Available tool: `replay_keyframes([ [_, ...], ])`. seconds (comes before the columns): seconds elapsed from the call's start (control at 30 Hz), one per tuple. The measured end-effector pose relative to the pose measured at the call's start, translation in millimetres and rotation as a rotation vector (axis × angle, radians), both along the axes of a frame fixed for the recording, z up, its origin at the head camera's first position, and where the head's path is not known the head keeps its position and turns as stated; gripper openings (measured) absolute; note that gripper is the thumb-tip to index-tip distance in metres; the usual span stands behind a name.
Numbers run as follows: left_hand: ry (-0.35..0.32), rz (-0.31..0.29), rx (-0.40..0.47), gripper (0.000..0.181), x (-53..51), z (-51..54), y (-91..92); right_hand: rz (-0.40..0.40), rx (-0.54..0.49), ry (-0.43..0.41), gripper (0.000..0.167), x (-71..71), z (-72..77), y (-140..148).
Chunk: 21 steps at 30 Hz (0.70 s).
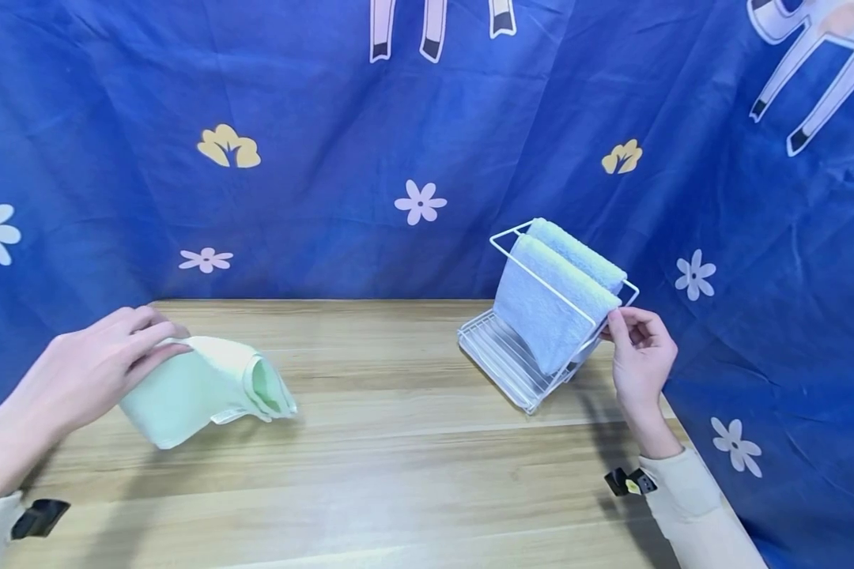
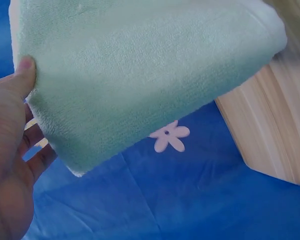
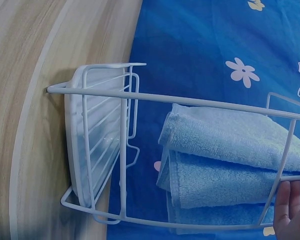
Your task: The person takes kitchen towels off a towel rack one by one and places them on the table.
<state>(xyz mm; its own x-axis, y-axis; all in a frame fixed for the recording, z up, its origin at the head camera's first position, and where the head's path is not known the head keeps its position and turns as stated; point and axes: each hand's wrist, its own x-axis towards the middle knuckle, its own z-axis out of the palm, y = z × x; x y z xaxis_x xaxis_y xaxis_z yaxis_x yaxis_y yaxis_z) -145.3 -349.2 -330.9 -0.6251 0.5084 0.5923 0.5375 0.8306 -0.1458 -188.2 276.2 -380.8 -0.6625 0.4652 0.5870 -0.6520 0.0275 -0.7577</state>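
Observation:
My left hand (image 1: 110,356) pinches a pale green towel (image 1: 192,387) by its edge, above the left of the table. The towel is folded over, with a loose rolled end hanging to the right; in the left wrist view its fleecy face (image 2: 140,75) fills the upper part. A white wire rack (image 1: 565,296) with a tray base (image 1: 501,356) stands at the right. Draped over its upper bars is a light blue towel (image 1: 541,308). My right hand (image 1: 640,352) grips the rack's upper right side, close to the blue towel's edge.
A light wood-grain table (image 1: 398,474) lies under both hands. Blue fabric (image 1: 313,221) with flowers and animal legs hangs along the back and right sides. Black wrist straps (image 1: 39,519) show at the sleeves.

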Motion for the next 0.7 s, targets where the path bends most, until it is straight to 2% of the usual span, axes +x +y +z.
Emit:
replay_keyframes([
  [0.23,-0.046,0.092,0.008,0.032,16.7,1.3,-16.3,-0.017,0.01,-0.019,0.01,-1.0,0.4,-1],
  [0.43,0.027,0.063,0.004,0.07,26.8,3.0,-25.4,-0.001,-0.01,-0.01,0.008,-1.6,-0.3,-1],
  [0.7,0.019,0.031,-0.022,0.076,35.4,4.0,-35.8,-0.014,-0.02,-0.017,0.004,0.0,-0.5,-1],
])
